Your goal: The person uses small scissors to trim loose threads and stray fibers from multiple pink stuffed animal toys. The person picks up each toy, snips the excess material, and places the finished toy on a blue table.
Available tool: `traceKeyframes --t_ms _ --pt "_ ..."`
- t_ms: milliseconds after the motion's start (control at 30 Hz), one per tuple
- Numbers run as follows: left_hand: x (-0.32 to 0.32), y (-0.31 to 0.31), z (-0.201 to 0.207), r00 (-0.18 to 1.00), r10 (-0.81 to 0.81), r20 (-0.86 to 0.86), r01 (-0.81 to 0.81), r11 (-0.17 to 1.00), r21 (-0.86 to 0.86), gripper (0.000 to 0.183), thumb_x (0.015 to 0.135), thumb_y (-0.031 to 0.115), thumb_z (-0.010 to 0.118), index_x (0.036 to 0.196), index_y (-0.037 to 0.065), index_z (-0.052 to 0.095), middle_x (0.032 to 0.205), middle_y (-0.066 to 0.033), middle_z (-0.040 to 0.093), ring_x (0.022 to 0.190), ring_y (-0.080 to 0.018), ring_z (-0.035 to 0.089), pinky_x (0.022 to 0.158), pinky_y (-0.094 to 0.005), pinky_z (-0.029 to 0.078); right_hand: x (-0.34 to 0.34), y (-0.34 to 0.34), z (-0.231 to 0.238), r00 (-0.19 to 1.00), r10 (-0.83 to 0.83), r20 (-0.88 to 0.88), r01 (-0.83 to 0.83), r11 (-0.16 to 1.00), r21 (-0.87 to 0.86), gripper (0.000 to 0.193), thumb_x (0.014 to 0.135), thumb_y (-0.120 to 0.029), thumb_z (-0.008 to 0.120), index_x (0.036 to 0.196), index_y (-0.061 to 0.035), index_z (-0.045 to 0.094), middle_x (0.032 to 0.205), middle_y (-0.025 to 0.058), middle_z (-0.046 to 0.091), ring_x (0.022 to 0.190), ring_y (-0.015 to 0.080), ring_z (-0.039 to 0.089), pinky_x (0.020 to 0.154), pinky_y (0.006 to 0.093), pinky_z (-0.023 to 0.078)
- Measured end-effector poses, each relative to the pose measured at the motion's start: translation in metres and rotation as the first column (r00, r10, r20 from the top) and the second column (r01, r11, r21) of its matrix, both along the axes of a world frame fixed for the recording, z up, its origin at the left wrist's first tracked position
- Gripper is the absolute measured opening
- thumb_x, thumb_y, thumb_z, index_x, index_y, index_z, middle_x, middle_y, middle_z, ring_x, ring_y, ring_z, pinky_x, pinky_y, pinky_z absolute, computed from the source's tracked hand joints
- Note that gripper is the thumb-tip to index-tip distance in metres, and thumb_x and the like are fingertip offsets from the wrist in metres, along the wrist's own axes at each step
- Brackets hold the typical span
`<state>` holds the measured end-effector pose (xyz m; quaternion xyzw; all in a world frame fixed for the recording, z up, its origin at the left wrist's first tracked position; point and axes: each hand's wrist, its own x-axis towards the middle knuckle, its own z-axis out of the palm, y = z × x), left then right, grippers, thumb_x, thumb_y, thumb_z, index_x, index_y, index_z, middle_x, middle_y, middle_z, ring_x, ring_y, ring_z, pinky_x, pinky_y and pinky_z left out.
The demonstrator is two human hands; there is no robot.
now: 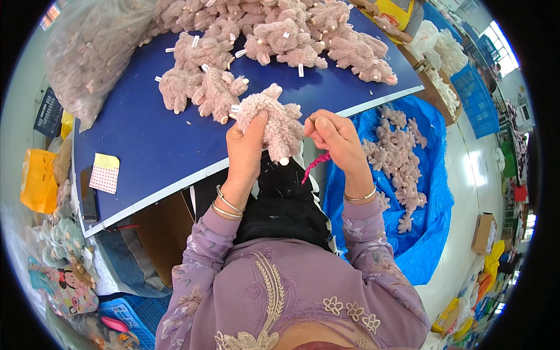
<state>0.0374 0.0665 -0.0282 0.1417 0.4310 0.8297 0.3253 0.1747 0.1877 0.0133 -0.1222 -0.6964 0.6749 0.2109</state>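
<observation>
My left hand (pixel 248 143) is closed around a fluffy pale pink plush toy (pixel 279 125), its thumb pressed on the near side. A small white tag sticks out by the toy's left edge. Just right of the toy, my right hand (pixel 337 137) is closed in a pinch, thumb against the curled fingers. What lies between those fingertips is too small to make out. A twisted magenta strip (pixel 315 166) hangs below this hand; whether the hand holds it cannot be seen.
Many similar plush toys (pixel 280 38) are heaped on the blue table (pixel 140 146). A blue sheet-lined container (pixel 434 175) at right holds more pink pieces. A clear bag (pixel 87 58) of plush stands far left, near a sticker sheet (pixel 105 173). Another person's arm (pixel 396 32) shows at top right.
</observation>
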Motion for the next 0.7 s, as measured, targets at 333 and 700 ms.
traceKeyframes --t_ms 333,700 --pt "0.002 -0.002 -0.001 0.995 -0.078 0.058 0.074 0.995 0.070 0.022 0.095 0.019 0.058 0.103 -0.001 0.064 0.092 -0.0052 0.066 0.078 -0.0103 0.062 0.069 -0.0256 0.051 -0.022 -0.014 -0.001 0.984 -0.173 0.038 0.104 0.737 0.668 0.025 0.085 -0.024 0.067 0.082 0.0002 0.061 0.073 0.0139 0.059 0.064 0.0326 0.058 0.056 0.0375 0.043" --pt "0.001 -0.001 -0.004 0.961 -0.232 0.151 0.200 0.959 0.201 0.030 0.099 0.021 0.049 0.116 -0.003 0.056 0.108 -0.0100 0.064 0.097 -0.0179 0.063 0.085 -0.0317 0.051 -0.016 -0.012 0.000 0.979 -0.203 -0.006 0.150 0.702 0.696 0.027 0.085 -0.026 0.067 0.081 -0.0001 0.061 0.073 0.0147 0.059 0.066 0.0343 0.058 0.057 0.0389 0.043"
